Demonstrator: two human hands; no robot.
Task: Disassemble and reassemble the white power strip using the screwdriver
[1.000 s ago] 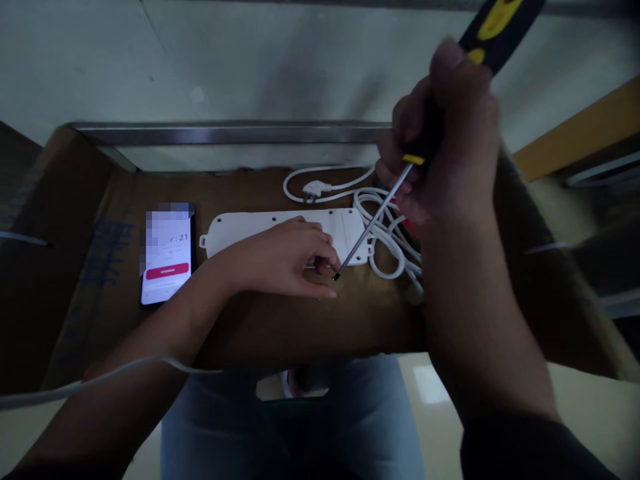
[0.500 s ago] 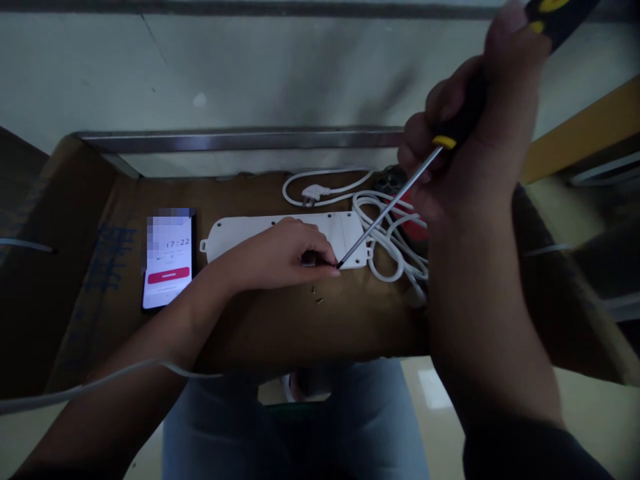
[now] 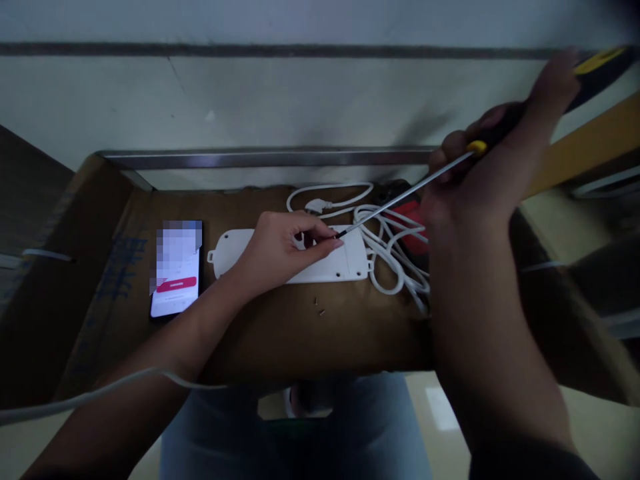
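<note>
My right hand (image 3: 485,167) is wrapped round the black and yellow handle of a screwdriver (image 3: 410,192). Its long shaft slants down left to a dark tip just above a white power strip (image 3: 350,257). The strip lies with its screw-holed back facing up. Over the strip's middle, my left hand (image 3: 295,247) has thumb and forefinger pinched at the screwdriver's tip; whatever they hold is too small to make out. Two small brass-coloured screws (image 3: 319,307) lie on the cardboard (image 3: 280,333) in front of the strip.
A lit phone (image 3: 176,270) lies left of the strip. White cord (image 3: 395,267) is coiled at the right, its plug (image 3: 317,205) behind the strip. A red and black object (image 3: 410,223) sits beyond the coil. Cardboard walls (image 3: 55,247) rise at both sides.
Both hands and the screwdriver's tip have moved from the strip's near edge back over its middle. The screwdriver now slants flatter, its handle farther right. The camera view has shifted slightly.
</note>
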